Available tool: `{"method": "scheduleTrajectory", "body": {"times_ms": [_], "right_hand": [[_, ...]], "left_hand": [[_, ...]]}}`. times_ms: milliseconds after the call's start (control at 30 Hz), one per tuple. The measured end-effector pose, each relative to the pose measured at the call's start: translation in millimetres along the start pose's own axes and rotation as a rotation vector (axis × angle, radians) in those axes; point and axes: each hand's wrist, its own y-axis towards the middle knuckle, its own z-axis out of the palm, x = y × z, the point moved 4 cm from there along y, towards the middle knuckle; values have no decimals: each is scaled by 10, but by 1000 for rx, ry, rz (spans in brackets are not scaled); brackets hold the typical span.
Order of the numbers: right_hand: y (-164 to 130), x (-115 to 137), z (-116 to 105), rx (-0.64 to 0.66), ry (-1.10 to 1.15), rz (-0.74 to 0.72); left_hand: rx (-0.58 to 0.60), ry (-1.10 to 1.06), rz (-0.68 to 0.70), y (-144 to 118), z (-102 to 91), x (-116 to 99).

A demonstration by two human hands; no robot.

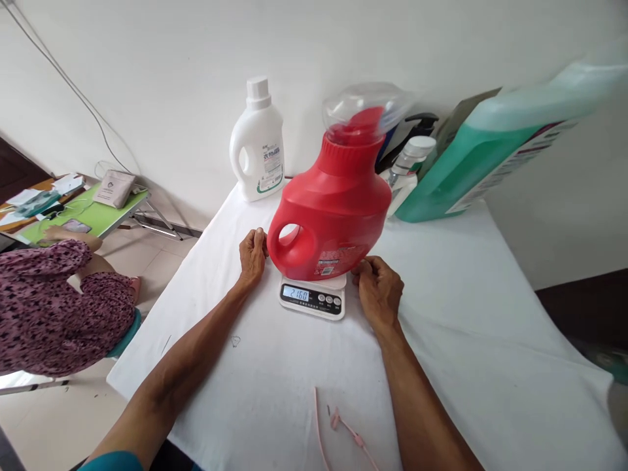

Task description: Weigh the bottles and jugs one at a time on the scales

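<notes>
A big red detergent jug (338, 196) with a loop handle stands on a white digital kitchen scale (314, 307), whose display reads 2160. Clear plastic film (366, 104) sits over the jug's red cap. My left hand (252, 256), fingers curled, rests at the jug's lower left side, against or right beside it. At the lower right of the jug is my right hand (380, 291), also curled, its fingertips at the base edge. Whether either hand pinches anything is hidden.
Behind stand a white detergent bottle (260, 144), a clear bottle with a white cap (415, 157) and a large green-liquid jug (490, 150). A pink cable (336, 418) lies on the white tablecloth (275, 392). To the left, a person (63, 307) sits by a green table (105, 209).
</notes>
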Motion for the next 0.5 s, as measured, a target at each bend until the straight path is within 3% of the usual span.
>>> {"method": "scheduleTrajectory", "body": {"times_ms": [133,267,367,500], "right_hand": [[-17,52,-46,36,-57,-17],[-15,67,-75,72,-78,0],[5,34,-82,83,-131,29],[56,-36,-96,79,-210,51]], "left_hand": [[-11,-92,66,-39,9,-194],[-5,-164,201,-125,44,-619],[110,-125,278,-230,118,-944],[265,-59,162,-262,221,-1089]]}}
